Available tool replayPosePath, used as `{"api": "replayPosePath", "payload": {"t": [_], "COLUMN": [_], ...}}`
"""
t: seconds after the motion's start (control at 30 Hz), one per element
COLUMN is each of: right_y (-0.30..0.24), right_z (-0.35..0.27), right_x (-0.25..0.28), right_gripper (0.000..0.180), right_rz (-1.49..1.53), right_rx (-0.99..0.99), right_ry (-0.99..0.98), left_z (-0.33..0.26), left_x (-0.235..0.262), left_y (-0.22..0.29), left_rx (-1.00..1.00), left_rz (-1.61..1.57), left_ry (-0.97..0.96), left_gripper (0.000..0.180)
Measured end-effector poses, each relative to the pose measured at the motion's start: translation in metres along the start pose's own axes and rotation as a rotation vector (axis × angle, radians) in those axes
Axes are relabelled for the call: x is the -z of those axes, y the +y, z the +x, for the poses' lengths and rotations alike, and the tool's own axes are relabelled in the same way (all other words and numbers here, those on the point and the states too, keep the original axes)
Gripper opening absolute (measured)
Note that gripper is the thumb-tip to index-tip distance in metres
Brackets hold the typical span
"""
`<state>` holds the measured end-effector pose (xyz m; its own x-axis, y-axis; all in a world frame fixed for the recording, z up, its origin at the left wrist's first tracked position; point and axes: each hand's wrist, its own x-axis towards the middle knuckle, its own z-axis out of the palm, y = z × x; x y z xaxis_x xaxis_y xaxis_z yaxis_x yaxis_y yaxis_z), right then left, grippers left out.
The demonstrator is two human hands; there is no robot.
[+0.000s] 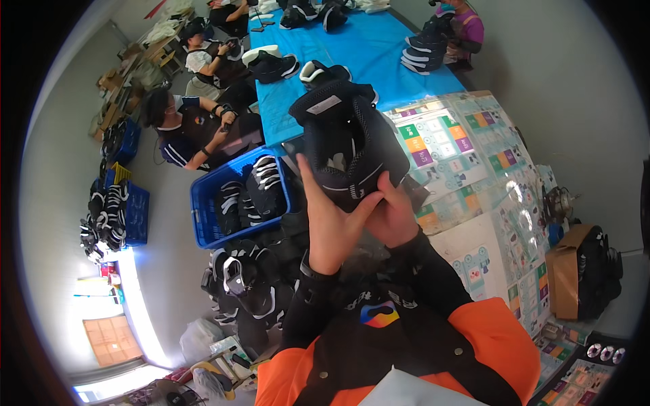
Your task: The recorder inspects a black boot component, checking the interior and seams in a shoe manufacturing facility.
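A black shoe is held up in front of me, its opening facing me and a pale label on its tongue. My left hand is closed on its left and lower side, thumb pointing toward the right. My right hand grips the lower right edge, with its thumb and fingertips close to the left thumb. Just beyond the held shoe, another black shoe with a white lining rests on the blue-covered table. The undersides of my fingers behind the shoe are hidden.
Left of my hands stands a blue crate of black shoes, with a pile of shoes nearer me. Printed sheets cover the table on the right. A cardboard box stands at far right. Co-workers sit along the left side.
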<state>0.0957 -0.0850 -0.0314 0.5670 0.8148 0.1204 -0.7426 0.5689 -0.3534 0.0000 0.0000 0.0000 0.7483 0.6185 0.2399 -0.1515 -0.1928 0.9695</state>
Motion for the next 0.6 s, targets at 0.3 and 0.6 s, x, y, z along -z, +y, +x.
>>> {"api": "replayPosePath", "payload": {"t": [0.3,0.6], "right_y": [0.003,-0.005], "right_z": [-0.007,-0.012], "right_x": [-0.021,-0.021], "right_gripper": [0.053,0.044], "right_rz": [-0.071,-0.115], "right_rx": [0.148,0.123], "right_ry": [-0.021,0.025], "left_z": [-0.011,0.027], "left_x": [0.0,0.059], "left_y": [0.024,0.036], "left_rx": [-0.476,-0.55], "left_rz": [0.566,0.524], "left_ry": [0.399,-0.101], "left_gripper": [0.079,0.028]}}
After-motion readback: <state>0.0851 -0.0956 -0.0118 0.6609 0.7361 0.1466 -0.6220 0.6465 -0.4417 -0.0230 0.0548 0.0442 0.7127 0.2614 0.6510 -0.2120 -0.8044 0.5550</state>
